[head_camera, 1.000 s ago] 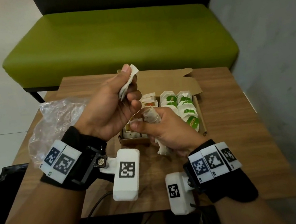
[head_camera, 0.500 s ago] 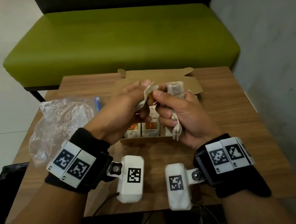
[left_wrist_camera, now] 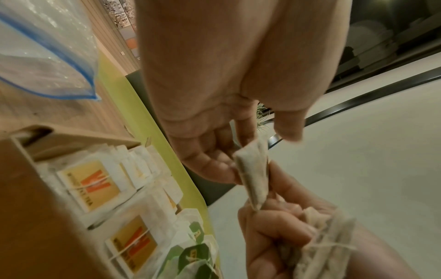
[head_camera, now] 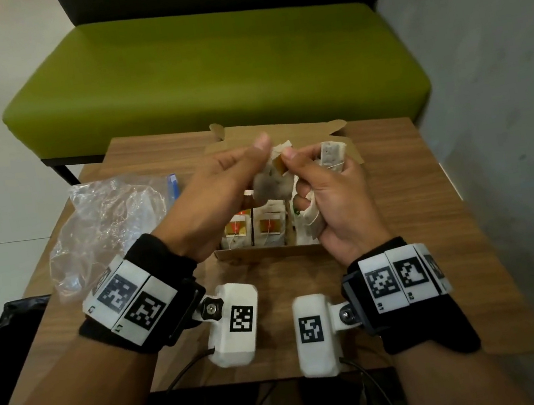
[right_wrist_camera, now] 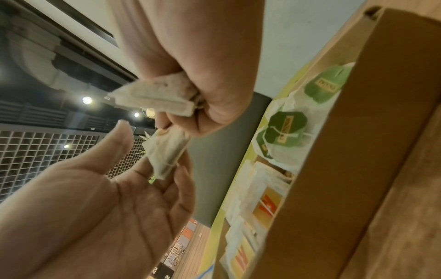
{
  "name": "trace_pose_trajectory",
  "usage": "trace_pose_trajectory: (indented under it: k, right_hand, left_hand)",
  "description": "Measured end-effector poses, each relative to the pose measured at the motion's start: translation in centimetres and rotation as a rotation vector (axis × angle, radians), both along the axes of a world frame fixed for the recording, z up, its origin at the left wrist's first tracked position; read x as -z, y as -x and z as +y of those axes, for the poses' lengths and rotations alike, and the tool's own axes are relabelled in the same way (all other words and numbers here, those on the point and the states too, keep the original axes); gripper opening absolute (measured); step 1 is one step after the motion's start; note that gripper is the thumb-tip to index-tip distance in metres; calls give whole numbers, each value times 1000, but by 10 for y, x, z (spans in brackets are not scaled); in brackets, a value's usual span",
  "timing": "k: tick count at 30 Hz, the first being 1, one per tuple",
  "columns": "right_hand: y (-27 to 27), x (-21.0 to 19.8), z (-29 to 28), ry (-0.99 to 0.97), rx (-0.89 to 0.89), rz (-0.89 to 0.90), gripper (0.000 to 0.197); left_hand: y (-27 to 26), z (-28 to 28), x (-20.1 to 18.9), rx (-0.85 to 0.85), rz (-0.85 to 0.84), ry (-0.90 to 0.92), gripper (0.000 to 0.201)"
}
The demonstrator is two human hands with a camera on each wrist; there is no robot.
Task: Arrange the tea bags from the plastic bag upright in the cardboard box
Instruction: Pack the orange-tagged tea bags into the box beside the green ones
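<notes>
Above the open brown cardboard box, the left hand and right hand meet on one soft white paper tea bag: left fingers lie fairly straight along it, thumb raised, while right thumb and forefinger pinch its top. The right hand's curled fingers also clutch several more white tea bags. Below the grip, yellow- and green-tagged bags stand upright in the box; left of it lies the crumpled clear plastic bag.
</notes>
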State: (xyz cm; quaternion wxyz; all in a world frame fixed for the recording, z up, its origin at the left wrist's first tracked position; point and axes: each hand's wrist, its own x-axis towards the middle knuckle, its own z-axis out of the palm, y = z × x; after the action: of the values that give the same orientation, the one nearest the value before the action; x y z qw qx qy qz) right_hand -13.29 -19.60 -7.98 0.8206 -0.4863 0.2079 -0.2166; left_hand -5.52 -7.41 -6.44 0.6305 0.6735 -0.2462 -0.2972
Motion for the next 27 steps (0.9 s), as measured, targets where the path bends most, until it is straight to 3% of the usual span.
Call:
trace_pose_trajectory:
  k: [4, 8, 13, 18, 20, 23, 27]
  right_hand:
    - [3, -1, 0, -25, 8, -3, 17]
    - [6, 1, -2, -13, 2, 64, 16]
    - [3, 9, -1, 176, 28, 132, 13]
    - [0, 18, 2, 322, -10, 143, 10]
    - [1, 20, 2, 418, -59, 196, 9]
    - [4, 20, 2, 723, -188, 350, 14]
    - [4, 13, 12, 1090, -471, 457, 19]
  left_hand:
    - [1, -1, 4, -34, -4, 20, 23]
    - [-3, -2, 8, -115, 2, 27, 20]
    - [0, -2, 6, -97, -59, 4, 20]
    - [-9, 8, 4, -80, -173, -137, 11]
    - [-16, 15, 7, -83, -260, -228, 6]
    - [-27, 30, 16, -100, -397, -372, 10]
    - [-37, 47, 21, -134, -435, -498, 11]
